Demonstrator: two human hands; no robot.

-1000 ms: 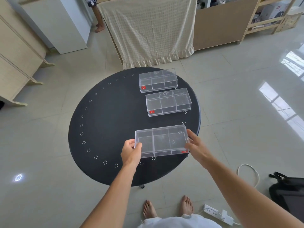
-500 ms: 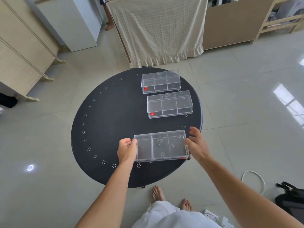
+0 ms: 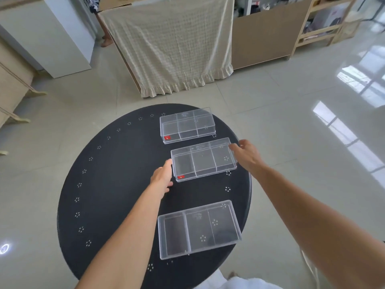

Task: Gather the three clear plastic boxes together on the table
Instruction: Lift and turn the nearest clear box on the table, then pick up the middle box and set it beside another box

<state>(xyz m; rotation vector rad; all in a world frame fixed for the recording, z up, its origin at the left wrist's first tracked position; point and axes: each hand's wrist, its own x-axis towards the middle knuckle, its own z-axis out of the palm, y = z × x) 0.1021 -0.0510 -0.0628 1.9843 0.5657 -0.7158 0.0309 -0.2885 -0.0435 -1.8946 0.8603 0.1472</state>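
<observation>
Three clear plastic boxes with dividers lie in a row on the right half of the round black table [image 3: 108, 184]. The far box [image 3: 186, 125] and the middle box [image 3: 203, 159] each carry a small red label; the near box [image 3: 199, 228] rests close to the front edge. My left hand [image 3: 163, 177] is at the middle box's left end, thumb against its side. My right hand [image 3: 246, 156] is at its right end, fingertips touching the far right corner. The middle box sits flat on the table, and neither hand is closed around it.
Beyond the table stands a unit draped in a beige cloth [image 3: 173, 49], with a white cabinet [image 3: 52, 38] to its left and wooden shelves [image 3: 325, 24] at the right. Another person's bare legs [image 3: 104, 36] show at the back. Glossy tiled floor surrounds the table.
Both hands have let go of the near box, which now rests by the front edge, and have moved forward to the ends of the middle box. The camera has come closer.
</observation>
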